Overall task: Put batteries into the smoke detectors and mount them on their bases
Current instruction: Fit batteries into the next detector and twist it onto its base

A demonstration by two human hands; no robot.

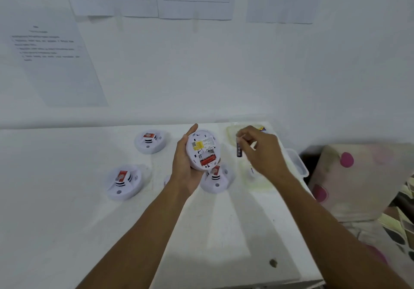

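My left hand point(184, 165) grips a white smoke detector point(202, 148) above the table, its back turned up toward me. A yellow label and an open battery bay with a red lining show on that back. To its right my right hand point(261, 152) pinches a dark battery point(239, 148) held upright, a short gap from the detector. Three more white detectors with red tags lie on the table: one at the far left point(150, 141), one at the near left point(123, 182), and one just below the held detector point(216, 180).
A clear plastic container point(231, 132) sits behind my right hand, and a clear lid or tray point(299, 164) lies at the white table's point(67, 221) right edge. Spotted fabric point(349, 176) lies right of the table. Printed sheets hang on the wall behind.
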